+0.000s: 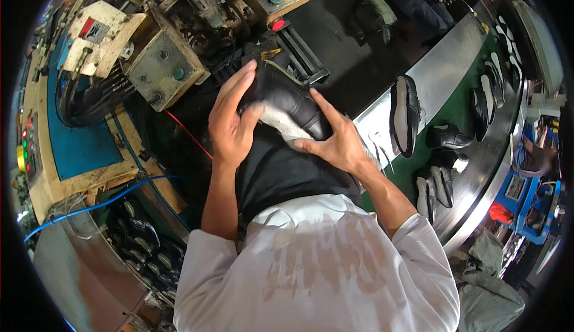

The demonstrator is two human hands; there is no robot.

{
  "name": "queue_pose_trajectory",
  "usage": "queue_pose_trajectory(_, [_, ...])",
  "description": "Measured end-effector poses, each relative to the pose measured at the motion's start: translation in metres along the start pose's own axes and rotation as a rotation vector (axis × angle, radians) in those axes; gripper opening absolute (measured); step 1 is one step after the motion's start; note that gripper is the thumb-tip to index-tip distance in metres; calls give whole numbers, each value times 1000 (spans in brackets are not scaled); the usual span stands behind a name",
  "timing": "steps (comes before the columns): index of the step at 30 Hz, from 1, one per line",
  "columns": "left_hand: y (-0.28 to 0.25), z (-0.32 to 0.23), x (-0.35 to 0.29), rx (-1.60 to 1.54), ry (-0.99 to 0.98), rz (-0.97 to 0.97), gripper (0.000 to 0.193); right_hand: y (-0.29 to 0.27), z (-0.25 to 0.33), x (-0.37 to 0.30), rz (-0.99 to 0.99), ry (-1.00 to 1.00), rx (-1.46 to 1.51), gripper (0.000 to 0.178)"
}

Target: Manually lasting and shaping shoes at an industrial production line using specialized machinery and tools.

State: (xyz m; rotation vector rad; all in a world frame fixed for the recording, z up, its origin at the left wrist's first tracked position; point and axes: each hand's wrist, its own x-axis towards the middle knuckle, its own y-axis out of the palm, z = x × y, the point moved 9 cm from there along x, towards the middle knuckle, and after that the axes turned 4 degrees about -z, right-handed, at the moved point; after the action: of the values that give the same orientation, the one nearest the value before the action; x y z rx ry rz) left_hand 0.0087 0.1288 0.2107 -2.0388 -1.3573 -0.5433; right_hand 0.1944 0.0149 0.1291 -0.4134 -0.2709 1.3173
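A black leather shoe (pixel 291 101) with a pale, rough underside is held at a tilt above my lap. My right hand (pixel 339 140) grips its right end, the thumb on the pale underside and a finger along the black upper. At the shoe's left end is my left hand (pixel 230 119), its fingers stretched out and its blurred thumb close against the underside. Whether that thumb presses on the shoe I cannot tell.
To the right, a black shoe (pixel 405 115) lies on a metal ledge (pixel 439 63) beside a green belt (pixel 418 155) carrying several more shoes. Worn machines with a control box (pixel 164 69) stand at the upper left. Dark shoes (pixel 143 236) fill the lower left. Another person (pixel 418 3) sits beyond.
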Motion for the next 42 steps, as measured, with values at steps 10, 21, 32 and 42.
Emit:
queue_pose_trajectory(10, [62, 110, -43, -64, -531, 14, 32, 30, -62, 41, 108, 234, 588, 71])
queue_pose_trajectory(21, [116, 125, -110, -809, -1009, -162, 64, 53, -97, 66, 19, 265, 402, 63])
queue_pose_trajectory(32, [111, 117, -107, -335, -1018, -153, 61, 41, -76, 34, 24, 184, 82, 73])
queue_pose_trajectory(42, [92, 158, -106, -358, -1167, -300, 80, 23, -1, -38, 272, -222, -766, 83])
